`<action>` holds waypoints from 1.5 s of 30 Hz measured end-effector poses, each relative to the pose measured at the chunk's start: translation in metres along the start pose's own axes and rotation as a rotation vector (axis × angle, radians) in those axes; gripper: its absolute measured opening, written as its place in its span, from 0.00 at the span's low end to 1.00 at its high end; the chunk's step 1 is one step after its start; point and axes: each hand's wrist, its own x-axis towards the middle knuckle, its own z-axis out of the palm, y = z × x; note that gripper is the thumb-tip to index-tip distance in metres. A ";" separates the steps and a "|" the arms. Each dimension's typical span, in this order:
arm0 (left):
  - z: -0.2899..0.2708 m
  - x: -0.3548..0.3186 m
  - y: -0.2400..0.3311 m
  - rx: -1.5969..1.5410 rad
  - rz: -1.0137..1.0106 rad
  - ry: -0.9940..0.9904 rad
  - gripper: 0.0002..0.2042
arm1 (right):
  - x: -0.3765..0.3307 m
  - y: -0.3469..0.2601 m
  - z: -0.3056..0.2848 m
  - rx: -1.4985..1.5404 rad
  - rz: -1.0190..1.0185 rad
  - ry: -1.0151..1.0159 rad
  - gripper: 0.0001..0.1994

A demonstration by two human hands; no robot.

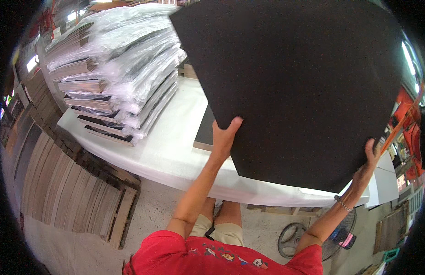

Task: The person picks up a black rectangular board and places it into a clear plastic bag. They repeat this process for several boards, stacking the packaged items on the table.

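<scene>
both hands are up on a big black board [295, 87], held tilted above the counter [171, 151]. the left hand [224, 135] pinches the board's near left edge, thumb on the face toward us and the rest of the fingers hidden behind it. the right hand [369, 162], with a bracelet on the wrist, grips the lower right edge the same way, closed around it. the board hangs clear of the counter; i can't tell whether its far edge touches anything.

under it, on the white covering, lies another dark panel with a pale wooden edge [204, 133], mostly hidden by the raised board. to the left sits a tall stack of boards wrapped in clear plastic [125, 73], leaning a little.

to my eye, handling this well means keeping both grips level so the sheet doesn't twist, as it's wide and held only at two points. i'd watch the left corner near the wrapped stack, and the fan [334, 236] on the floor by the right elbow.
</scene>
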 end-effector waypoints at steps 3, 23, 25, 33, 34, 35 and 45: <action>-0.012 -0.012 -0.020 -0.043 -0.046 0.044 0.39 | -0.011 0.011 0.024 -0.114 -0.072 0.034 0.29; -0.028 -0.006 0.010 -0.023 -0.117 0.002 0.38 | -0.049 -0.019 0.039 -0.029 0.090 0.066 0.29; -0.033 -0.012 0.029 0.084 -0.110 -0.057 0.37 | -0.070 -0.013 0.027 0.007 0.121 0.115 0.30; -0.042 -0.042 0.110 0.478 0.039 -0.214 0.30 | -0.189 0.052 0.001 0.268 0.402 0.198 0.25; -0.043 -0.042 0.119 0.541 0.054 -0.260 0.30 | -0.203 0.069 -0.004 0.336 0.482 0.159 0.23; -0.045 -0.041 0.129 0.608 0.073 -0.302 0.30 | -0.218 0.081 -0.001 0.343 0.507 0.127 0.23; -0.006 -0.052 0.181 1.412 0.334 -0.742 0.32 | -0.387 0.205 0.066 0.693 1.099 -0.199 0.24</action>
